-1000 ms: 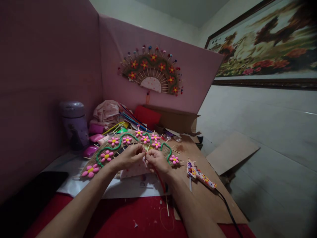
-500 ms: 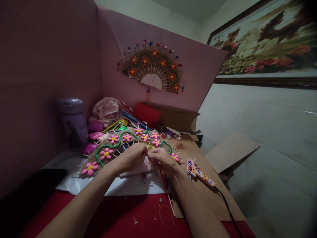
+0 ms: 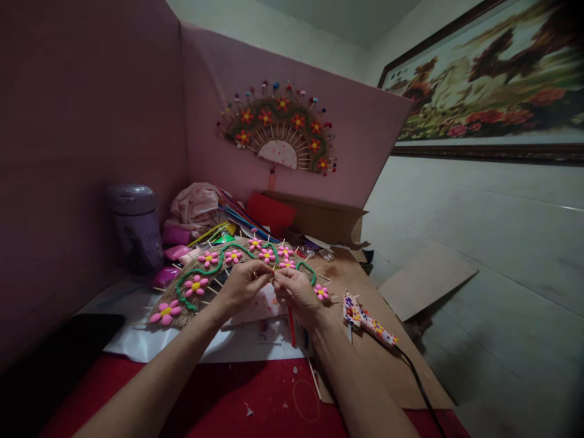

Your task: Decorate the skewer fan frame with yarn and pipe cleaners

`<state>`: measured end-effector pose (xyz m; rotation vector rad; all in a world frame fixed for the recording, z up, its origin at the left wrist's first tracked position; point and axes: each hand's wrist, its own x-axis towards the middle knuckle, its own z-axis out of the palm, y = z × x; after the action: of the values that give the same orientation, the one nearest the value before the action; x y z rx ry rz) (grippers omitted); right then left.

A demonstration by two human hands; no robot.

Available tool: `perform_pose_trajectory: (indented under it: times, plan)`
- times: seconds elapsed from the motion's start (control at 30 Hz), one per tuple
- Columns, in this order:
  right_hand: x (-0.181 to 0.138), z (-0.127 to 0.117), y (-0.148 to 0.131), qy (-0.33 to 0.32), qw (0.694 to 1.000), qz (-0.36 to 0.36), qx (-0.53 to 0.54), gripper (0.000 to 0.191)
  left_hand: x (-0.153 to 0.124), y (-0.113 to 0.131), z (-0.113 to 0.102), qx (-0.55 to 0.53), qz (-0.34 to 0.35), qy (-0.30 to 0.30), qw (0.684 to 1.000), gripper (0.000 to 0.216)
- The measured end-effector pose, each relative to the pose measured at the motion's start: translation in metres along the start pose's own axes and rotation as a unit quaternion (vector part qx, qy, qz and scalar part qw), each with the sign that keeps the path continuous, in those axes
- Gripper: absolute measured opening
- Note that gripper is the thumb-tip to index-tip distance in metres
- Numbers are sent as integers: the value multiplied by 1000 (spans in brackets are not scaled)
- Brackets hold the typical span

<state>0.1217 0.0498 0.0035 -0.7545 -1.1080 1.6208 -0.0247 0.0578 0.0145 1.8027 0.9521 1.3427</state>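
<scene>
A fan-shaped craft piece [image 3: 201,275] of brown twine, thin wooden sticks, pink flowers and a green cord lies tilted on the table in front of me. My left hand [image 3: 241,285] and my right hand [image 3: 296,291] meet over its middle. Both are closed in a pinch, fingertips almost touching, at one of the thin sticks near the fan's inner edge. A red stick-like piece [image 3: 291,325] runs down from under my right hand. What exactly the fingertips hold is too small to see.
A finished fan [image 3: 280,129] hangs on the pink board behind. A purple flask [image 3: 135,225] stands at left, craft clutter and a cardboard box [image 3: 323,222] at the back. A patterned glue gun [image 3: 367,321] with black cord lies right, a dark phone [image 3: 55,359] at left.
My two hands have shifted slightly up the fan and drawn closer together at one stick. The view has wobbled a little; the other things lie where they were.
</scene>
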Motion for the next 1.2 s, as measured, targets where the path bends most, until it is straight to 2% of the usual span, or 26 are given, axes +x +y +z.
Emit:
perform_pose_trajectory:
  times: [0.2,0.3,0.37,0.43,0.5,0.57,0.67,0.8,0.83,0.9,1.07,1.2]
  plan:
    - [4,-2,7,31,998,-46,-41,33,-2,-2,7,-86,-52,-3,995,11]
    - [4,-1,8,28,995,-69,-69,30,-3,-4,9,-143,-73,5,987,14]
    - [3,0,9,48,985,-108,-124,24,-3,-4,9,-157,-79,12,984,15]
    - [2,1,10,79,954,-190,-217,12,-3,-3,8,-153,-80,16,985,17]
    - [-1,1,11,97,895,-285,-329,8,-2,-2,6,-143,-81,16,986,18]
    - [-4,1,11,90,833,-348,-421,14,-2,-1,4,-139,-88,10,986,19]
    - [-5,0,12,72,770,-392,-498,18,-1,-2,4,-146,-107,5,983,20]
    - [-2,-2,16,75,724,-426,-538,17,-2,-6,9,-194,-129,24,972,21]
    - [-2,-2,18,82,721,-429,-537,16,-3,-6,10,-211,-132,26,968,21]
    - [-2,0,20,107,735,-426,-516,15,-4,-7,13,-253,-136,27,958,22]
    - [-1,4,22,162,825,-359,-406,9,-7,-6,17,-321,-158,45,933,25]
    - [2,4,23,149,861,-327,-360,9,-6,-12,17,-312,-169,52,933,22]
